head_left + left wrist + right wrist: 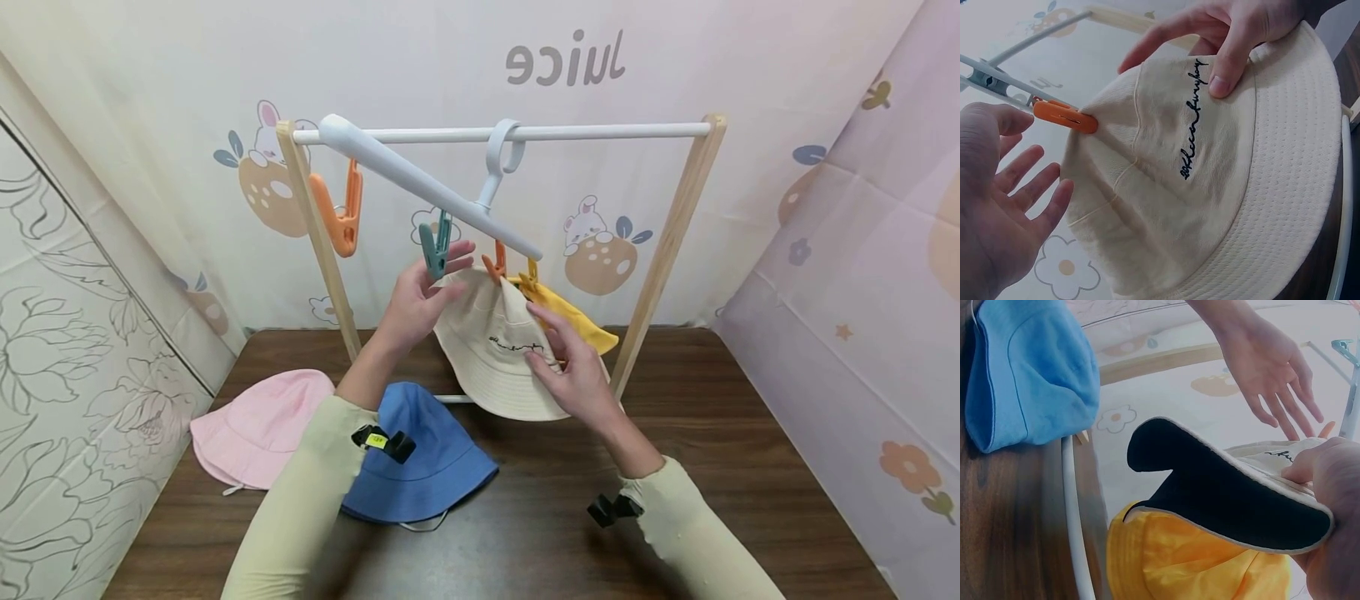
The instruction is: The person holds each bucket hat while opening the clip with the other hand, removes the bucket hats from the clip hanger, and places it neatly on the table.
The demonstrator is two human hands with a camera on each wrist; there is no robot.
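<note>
A cream bucket hat with black script hangs from an orange clip that bites its crown. My right hand holds the hat's right side; in the left wrist view its thumb lies on the front by the lettering. My left hand is spread beside the crown, near the orange clip and a teal clip, with nothing between its fingers. Behind the cream hat a yellow hat hangs from a yellow clip. The cream hat's dark lining shows in the right wrist view.
A light blue hanger hooks over the white rail of a wooden-legged rack, tilted down to the right. Another orange clip hangs at its left end. A pink hat and a blue hat lie on the brown table.
</note>
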